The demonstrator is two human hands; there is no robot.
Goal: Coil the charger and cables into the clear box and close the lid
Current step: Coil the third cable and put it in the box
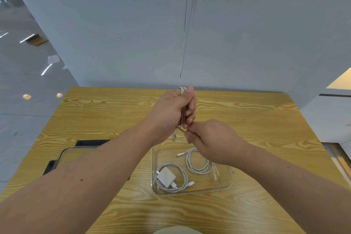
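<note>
A clear box [227, 184] stands on the wooden table near me. Inside it lie a white charger [165, 177] with its cable coiled around it and, further back, a second coiled white cable [197, 164]. Above the box's far edge my left hand [171, 114] is closed around a folded bundle of a third cable [182, 89], whose loops stick out above my thumb. My right hand [210, 138] pinches the loose end of that cable just below my left fist. The lid [65, 155], clear with black clips, lies to the left, partly behind my left forearm.
The wooden table [266, 119] stretches to a grey partition wall at the back. Shiny grey floor lies off the table's left edge. A pale rounded shape [174, 231] shows at the bottom edge of the view.
</note>
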